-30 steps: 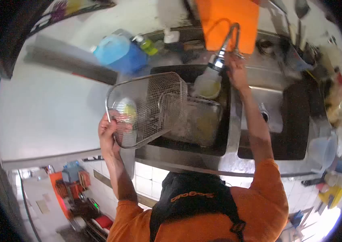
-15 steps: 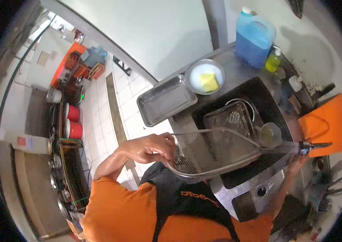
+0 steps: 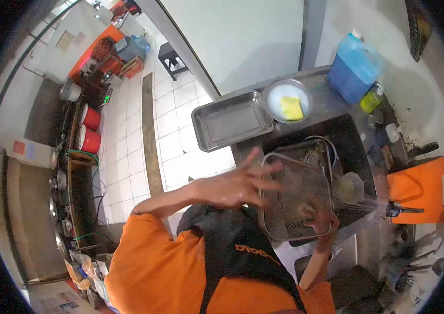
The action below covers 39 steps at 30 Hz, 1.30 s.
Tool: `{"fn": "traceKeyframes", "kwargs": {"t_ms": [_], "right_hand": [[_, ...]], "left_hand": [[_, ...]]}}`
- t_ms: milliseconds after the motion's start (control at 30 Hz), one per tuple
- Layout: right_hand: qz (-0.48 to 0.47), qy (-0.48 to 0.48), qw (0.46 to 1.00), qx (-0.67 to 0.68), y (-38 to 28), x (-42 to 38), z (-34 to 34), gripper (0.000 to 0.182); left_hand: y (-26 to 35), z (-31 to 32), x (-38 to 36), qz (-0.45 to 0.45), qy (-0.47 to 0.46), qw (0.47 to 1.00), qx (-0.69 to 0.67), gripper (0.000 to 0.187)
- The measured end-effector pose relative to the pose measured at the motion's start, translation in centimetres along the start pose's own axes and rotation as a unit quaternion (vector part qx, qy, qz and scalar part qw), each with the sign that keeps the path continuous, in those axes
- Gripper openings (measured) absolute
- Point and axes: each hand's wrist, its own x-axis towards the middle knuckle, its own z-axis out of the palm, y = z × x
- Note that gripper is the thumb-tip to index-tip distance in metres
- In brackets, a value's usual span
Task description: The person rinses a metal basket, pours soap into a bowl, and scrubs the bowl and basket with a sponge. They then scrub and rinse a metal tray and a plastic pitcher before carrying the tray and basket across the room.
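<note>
A rectangular wire mesh basket [image 3: 285, 225] with a thick metal rim is held tilted over the dark sink [image 3: 345, 131]. My right hand [image 3: 324, 222] grips its near right edge, and some fingers show at the mesh. Off the basket's left side, my left hand [image 3: 240, 184] is open with fingers spread, slightly blurred, holding nothing. Water sprays leftward from the faucet [image 3: 395, 209] toward the basket's right side. Under the spray in the sink sits a translucent cup [image 3: 352, 187]. Behind the mesh, a metal tray in the sink is partly hidden.
On the counter's far side are an empty steel tray [image 3: 232, 120], a bowl of suds [image 3: 285, 86] with a yellow sponge [image 3: 291, 108], a jug of blue liquid [image 3: 355, 68] and a yellow-green pump bottle [image 3: 372, 99]. An orange board [image 3: 421, 188] leans at the right.
My left hand has let go of the basket's rim and spread its fingers. My right hand has come from beside the faucet to the basket's edge. The basket has turned more upright.
</note>
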Motion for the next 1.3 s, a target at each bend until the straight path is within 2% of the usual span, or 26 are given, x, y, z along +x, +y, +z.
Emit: {"fn": "traceKeyframes", "kwargs": {"t_ms": [67,100,133,167,200,233,300,333,433,500,567,633,700,767,800,833,867,900,933,967,1000,1100,1133,1233,1267,1300], "right_hand": [[-0.039,0.076,0.992,-0.098,0.0,-0.4,2.1,0.081],[-0.058,0.129,0.982,-0.127,0.2,-0.9,3.1,0.081],[-0.047,0.139,0.983,-0.108,0.7,-1.1,2.6,0.082],[-0.035,0.143,0.985,-0.092,1.9,-0.6,1.0,0.082],[-0.023,0.148,0.986,-0.075,3.1,0.0,-0.5,0.083],[-0.026,0.14,0.988,-0.052,4.5,0.5,-2.0,0.082],[-0.055,0.095,0.994,-0.009,7.7,1.3,-4.8,0.079],[-0.067,0.079,0.995,0.0,8.0,1.8,-5.0,0.078],[-0.059,0.097,0.993,0.027,4.9,2.3,0.3,0.074],[-0.042,0.127,0.991,-0.007,4.2,2.0,1.0,0.072],[-0.057,0.171,0.983,-0.021,4.6,1.8,-0.1,0.071],[-0.091,0.196,0.975,-0.041,4.3,1.7,0.2,0.068],[-0.149,0.203,0.964,-0.082,1.6,2.1,1.6,0.065],[-0.252,0.19,0.934,-0.168,0.0,1.4,-2.6,0.063],[-0.267,0.274,0.897,-0.222,-1.0,0.1,-4.0,0.062],[-0.304,0.307,0.87,-0.239,-3.2,-0.5,-2.0,0.061],[-0.338,0.342,0.838,-0.256,-5.4,-1.2,0.1,0.06],[-0.401,0.326,0.822,-0.239,-9.7,-1.9,6.0,0.059],[-0.433,0.363,0.791,-0.235,-11.6,-3.3,7.6,0.058],[-0.462,0.397,0.759,-0.229,-12.8,-4.3,8.8,0.057],[-0.49,0.429,0.726,-0.223,-13.3,-4.8,9.2,0.056],[-0.516,0.478,0.664,-0.255,-14.3,-7.3,6.0,0.048],[-0.533,0.478,0.651,-0.252,-14.0,-7.5,3.3,0.052],[-0.537,0.524,0.589,-0.302,-13.5,-7.6,-0.6,0.05],[-0.523,0.532,0.594,-0.302,-13.5,-7.7,-0.4,0.049],[-0.526,0.528,0.601,-0.288,-13.4,-7.7,0.0,0.049]], "left_hand": [[-2.6,1.1,-1.9,-0.091,0.11,0.983,-0.119,0.044],[-4.9,3.1,-4.7,-0.225,0.279,0.921,-0.155,0.068],[-8.5,3.9,-6.7,-0.331,0.373,0.866,-0.028,0.079],[-12.0,4.7,-8.8,-0.443,0.446,0.775,0.065,0.091],[-18.1,7.6,-11.5,-0.541,0.521,0.651,0.112,0.082],[-23.1,11.2,-14.4,-0.624,0.578,0.502,0.155,0.074],[-23.5,11.5,-16.7,-0.671,0.514,0.509,-0.165,0.058],[-23.7,11.0,-17.0,-0.662,0.462,0.496,-0.319,0.05],[-21.3,10.7,-17.2,-0.63,0.491,0.532,-0.282,0.027],[-19.6,10.5,-19.6,-0.617,0.551,0.509,-0.239,0.023],[-12.3,7.6,-16.7,-0.543,0.626,0.54,-0.147,0.027],[-8.4,6.3,-17.2,-0.543,0.61,0.565,-0.115,0.043],[-6.7,6.2,-17.5,-0.415,0.638,0.648,-0.031,0.051],[-3.8,4.5,-14.3,-0.35,0.632,0.687,0.081,0.056],[-2.0,3.3,-11.8,-0.326,0.618,0.705,0.122,0.056],[-1.0,2.7,-10.2,-0.298,0.606,0.719,0.165,0.055],[-0.8,2.8,-10.3,-0.346,0.584,0.712,0.181,0.048],[-0.5,2.6,-8.6,-0.32,0.608,0.706,0.172,0.043],[-0.2,2.4,-6.9,-0.294,0.631,0.699,0.163,0.038],[0.2,2.5,-6.6,-0.311,0.615,0.7,0.189,0.037],[0.2,2.8,-6.4,-0.285,0.614,0.714,0.18,0.036],[-0.3,4.3,-6.5,-0.22,0.594,0.76,0.148,0.033],[-0.9,5.0,-6.6,-0.205,0.578,0.778,0.134,0.032],[0.2,3.6,-1.3,-0.217,0.45,0.859,0.116,0.033],[-0.3,3.9,-1.4,-0.208,0.486,0.848,-0.043,0.029],[-1.3,4.3,-1.5,-0.192,0.51,0.815,-0.2,0.026]]}}
